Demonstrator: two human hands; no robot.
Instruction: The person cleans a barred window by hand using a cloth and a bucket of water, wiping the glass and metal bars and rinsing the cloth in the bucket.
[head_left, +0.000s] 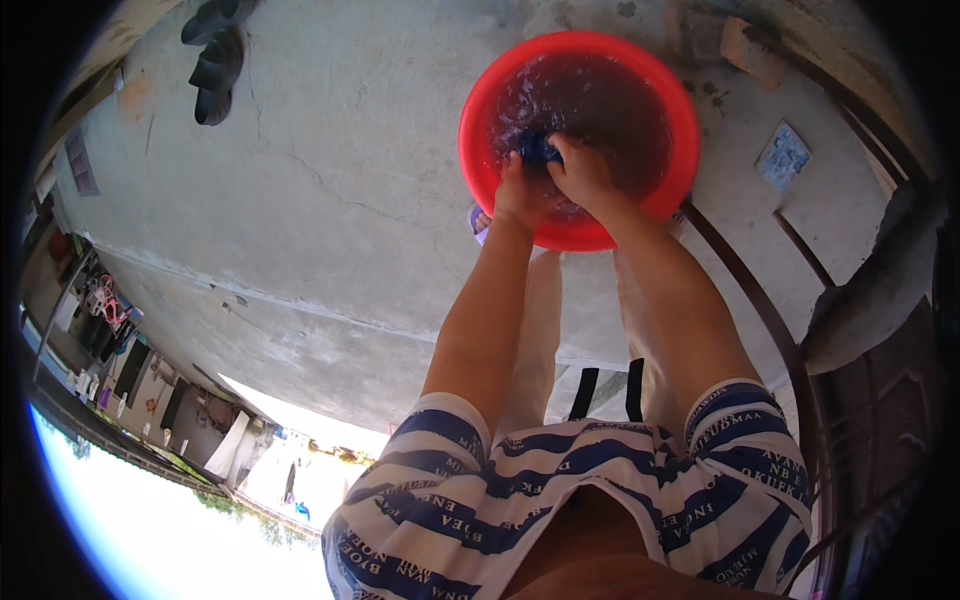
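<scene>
A round red plastic basin (684, 142) stands on the concrete ground before my feet, holding dark, cloudy water (622, 105). Over its near left part, my left hand (517, 193) and my right hand (581, 171) grip a bunched dark blue cloth (535, 146) between them. The cloth looks wet and sits at the water's surface; whether more of it hangs below cannot be seen. My left thumb presses its left side, while the right fingers curl around the right end. Part of the left palm is hidden near the water.
Dark rubber boots (216, 75) lie on the concrete floor (360, 127) at the far left. A brick (752, 52) and a patterned blue-white sheet (784, 156) lie right of the basin. Curved dark metal bars (742, 277) run along my right side. My purple slipper (478, 223) shows beside the basin.
</scene>
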